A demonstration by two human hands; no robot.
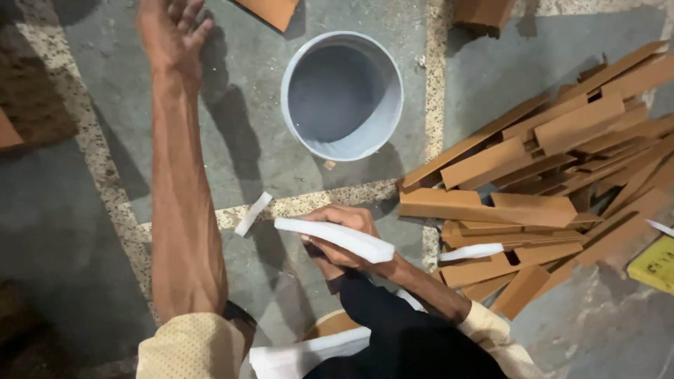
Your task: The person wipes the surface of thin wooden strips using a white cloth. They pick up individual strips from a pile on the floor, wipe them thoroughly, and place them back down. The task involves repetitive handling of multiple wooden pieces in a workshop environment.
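Observation:
My right hand (335, 226) is closed around a white foam strip (337, 238) and holds it level above the floor, just left of a heap of brown cardboard corner pieces (540, 168). My left hand (170, 28) is stretched far forward at the top left, fingers spread, holding nothing. It hovers over the grey floor left of a round grey bucket (344, 95). A small white foam scrap (253, 213) lies on the floor between my two arms.
More brown cardboard pieces (270, 10) lie at the top edge. Another white strip (472, 250) rests among the heap. A yellow object (654, 264) sits at the right edge. White foam (302, 354) lies near my lap.

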